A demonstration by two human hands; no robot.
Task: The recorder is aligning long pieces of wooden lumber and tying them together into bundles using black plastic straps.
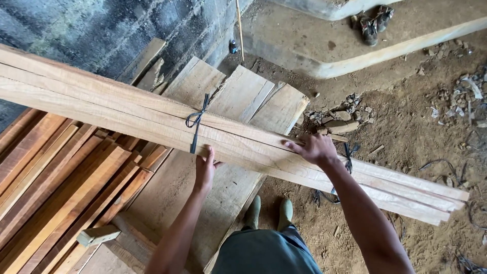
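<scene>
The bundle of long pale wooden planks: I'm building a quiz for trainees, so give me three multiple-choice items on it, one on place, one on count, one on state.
1. Where does the bundle of long pale wooden planks lie?
A across wide boards
B in a cart
C on a shelf
2. How many dark cord ties show?
A two
B five
C none
3. How are the hands?
A fists
B flat, open
C gloved

A: wide boards show beneath it.
A: one mid-bundle, one by the right hand.
B: left hand and right lie bare, fingers stretched.
</scene>
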